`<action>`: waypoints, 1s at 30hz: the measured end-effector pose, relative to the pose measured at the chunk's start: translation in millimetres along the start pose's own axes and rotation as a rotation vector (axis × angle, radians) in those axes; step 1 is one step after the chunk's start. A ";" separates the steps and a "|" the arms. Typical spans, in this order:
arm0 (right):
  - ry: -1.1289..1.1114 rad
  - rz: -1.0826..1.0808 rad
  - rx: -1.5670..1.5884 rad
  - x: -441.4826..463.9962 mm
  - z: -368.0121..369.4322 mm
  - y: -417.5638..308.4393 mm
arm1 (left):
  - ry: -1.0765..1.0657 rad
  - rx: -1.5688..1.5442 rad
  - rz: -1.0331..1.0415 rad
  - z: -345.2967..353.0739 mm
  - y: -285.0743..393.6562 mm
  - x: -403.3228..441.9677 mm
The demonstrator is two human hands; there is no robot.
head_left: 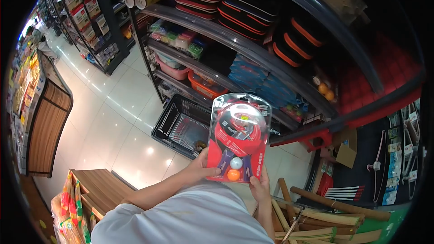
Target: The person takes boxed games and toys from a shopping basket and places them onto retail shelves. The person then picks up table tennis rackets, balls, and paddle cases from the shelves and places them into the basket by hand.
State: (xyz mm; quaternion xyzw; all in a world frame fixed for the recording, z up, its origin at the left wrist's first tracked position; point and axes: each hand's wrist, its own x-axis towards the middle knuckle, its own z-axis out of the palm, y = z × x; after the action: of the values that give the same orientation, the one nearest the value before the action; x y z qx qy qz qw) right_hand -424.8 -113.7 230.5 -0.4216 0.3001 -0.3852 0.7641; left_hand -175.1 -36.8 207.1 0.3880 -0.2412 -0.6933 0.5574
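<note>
A table tennis set [239,142] in a clear plastic and red card package is held upright in front of me. Inside it show red paddles with purple handles, a white ball and an orange ball. My left hand [201,169] grips its lower left edge, the thumb lying over the front. At the lower right corner, my right hand [259,184] pinches the package. A black shopping basket [174,129] stands on the floor just behind the package, to the left, with a small item at its near end that I cannot make out.
Ahead, a dark shelf rack [212,31] carries zipped black cases with red and orange trim, plus colourful packets. Long wooden handles [312,217] lean at the lower right. A wood-panelled display [49,126] borders the tiled aisle on the left. Hangers [377,167] hang at right.
</note>
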 end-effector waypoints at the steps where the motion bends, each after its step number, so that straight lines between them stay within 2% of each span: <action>1: 0.027 0.051 -0.011 0.4 -3.0 7.1 | 0.036 -0.021 -0.043 -8.8 -7.3 2.4; 6: 0.121 0.351 0.012 17.3 -26.9 57.0 | 0.140 -0.198 -0.077 -34.6 -26.4 18.1; 10: 0.122 0.618 -0.218 26.9 -50.3 89.1 | 0.224 -0.205 -0.199 -91.5 -68.9 42.2; 13: 0.181 0.679 -0.373 17.9 -72.9 113.4 | 0.248 -0.098 -0.257 -118.2 -75.9 56.0; 16: 0.192 0.626 -0.552 -4.4 -99.9 130.5 | 0.314 0.028 -0.266 -141.5 -86.2 69.5; 19: 0.247 0.624 -0.651 -34.6 -121.7 144.2 | 0.367 -0.011 -0.318 -171.2 -98.1 86.0; 25: 0.394 0.672 -0.640 -99.3 -163.7 173.4 | 0.369 0.037 -0.481 -189.2 -98.6 115.3; 30: 0.559 0.840 -0.591 -143.8 -187.7 181.9 | 0.287 0.062 -0.688 -218.3 -128.1 143.9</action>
State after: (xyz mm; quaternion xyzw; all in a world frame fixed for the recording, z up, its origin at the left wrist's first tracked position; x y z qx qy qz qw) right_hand -586.0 -7.1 3.3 -0.3441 0.7263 -0.0460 0.5932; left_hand -85.2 -119.9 -57.0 0.5563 -0.0367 -0.7709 0.3080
